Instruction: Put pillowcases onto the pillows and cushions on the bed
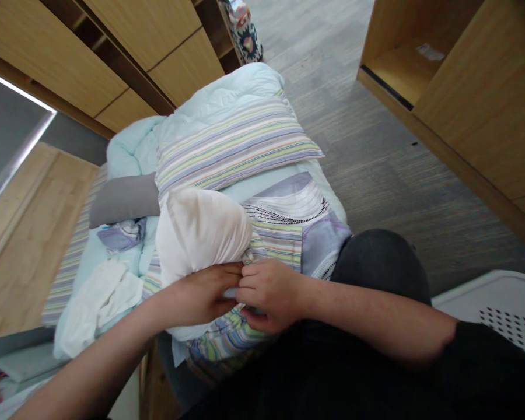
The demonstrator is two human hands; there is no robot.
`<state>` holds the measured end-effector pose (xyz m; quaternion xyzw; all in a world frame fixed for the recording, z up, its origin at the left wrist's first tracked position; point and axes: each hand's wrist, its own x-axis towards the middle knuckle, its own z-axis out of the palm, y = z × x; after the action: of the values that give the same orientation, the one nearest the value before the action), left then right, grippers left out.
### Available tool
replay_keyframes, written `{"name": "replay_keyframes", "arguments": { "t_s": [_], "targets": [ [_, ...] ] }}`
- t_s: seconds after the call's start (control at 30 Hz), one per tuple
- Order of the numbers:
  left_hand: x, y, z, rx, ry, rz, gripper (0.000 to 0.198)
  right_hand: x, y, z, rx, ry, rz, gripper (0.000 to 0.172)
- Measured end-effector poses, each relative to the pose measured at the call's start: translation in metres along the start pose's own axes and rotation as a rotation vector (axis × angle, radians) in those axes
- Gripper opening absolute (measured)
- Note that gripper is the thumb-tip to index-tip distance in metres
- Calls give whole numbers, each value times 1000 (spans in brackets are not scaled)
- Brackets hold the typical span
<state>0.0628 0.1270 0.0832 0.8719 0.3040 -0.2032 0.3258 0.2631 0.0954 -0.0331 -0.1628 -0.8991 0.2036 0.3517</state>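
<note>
- Left hand (203,294) and right hand (269,294): close together, fingers curled and clamped on the gathered neck of a white cloth bundle (201,233); exact pinch partly hidden behind the fingers.
- White cloth bundle: rounded, just above the hands at 11 to 12 o'clock, lying against a striped fabric (227,347) that runs under the hands toward 6 o'clock.
- Risk at the grip: a slackened pinch, or smooth cloth creeping between the fingers, enough for the bundle to spring loose and roll toward 9 o'clock.
- Risk below the hands: striped fabric trailing past the wooden bed frame (151,373) at 7 o'clock, open to slipping off under its own weight or a careless tug.
- Around the work: pale blue quilt (219,99) and striped pillow (236,146) at 12 o'clock, grey cushion (122,201) at 10 o'clock, loose white cloth (96,306) at 9 o'clock, all liable to get mixed in through wide arm movements.
- Further out: white perforated laundry basket (499,309) at 3 o'clock.
</note>
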Motion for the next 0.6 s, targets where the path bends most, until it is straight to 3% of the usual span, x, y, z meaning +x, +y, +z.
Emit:
{"name": "replay_keyframes", "arguments": {
  "t_s": [0.1, 0.2, 0.27, 0.33, 0.4, 0.43, 0.53, 0.6],
  "targets": [
    [-31, 29, -32, -40, 73, -21, 48, -1, 2, 0, 36, -104, -18, 19],
    [-54, 42, -67, 27, 316, -13, 41, 0, 0, -1, 70, -170, -25, 20],
    [-47, 27, -89, 111, 525, 4, 46, 0, -2, -1, 80, -188, -45, 18],
    [-21, -3, -107, 194, 623, 30, 84, 0, -5, -1, 97, -194, -93, 15],
    [13, -34, -117, 101, 542, 64, 124, -2, -5, 3, 116, -219, -138, 12],
    [30, -44, -117, 13, 462, 72, 128, -4, -3, 7, 125, -240, -145, 12],
    [58, -51, -100, -198, 183, 38, 109, -14, 5, 22, 160, -297, -128, 23],
    [55, -45, -78, -199, 55, -68, 83, -20, 13, 30, 163, -270, -69, 32]
  ]
}}
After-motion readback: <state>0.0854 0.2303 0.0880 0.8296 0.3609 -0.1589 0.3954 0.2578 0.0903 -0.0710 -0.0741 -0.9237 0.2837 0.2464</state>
